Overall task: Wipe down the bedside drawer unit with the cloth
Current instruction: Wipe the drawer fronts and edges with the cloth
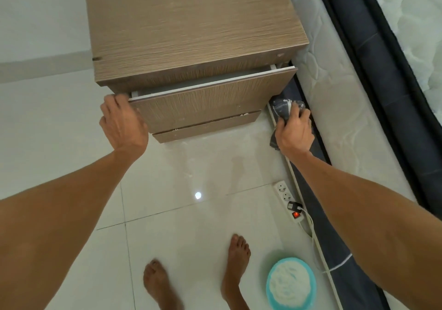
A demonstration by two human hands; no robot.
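Standing barefoot before the bedside drawer unit (191, 29), a person curls the left hand (123, 124) over the left corner of the top drawer (203, 101), which sits slightly open, its white rim showing; the grasp looks meant to steady or move the drawer front. The right hand (295, 130) is clenched around the bunched dark cloth (282, 108), held off the unit's front right corner in the narrow gap beside the mattress (334, 89) (tight quarters for a swipe down that side). Open tiled floor (59, 130) lies to the left. A power strip (288, 199) and a basin (290, 283) of foamy water sit near the bed's edge.
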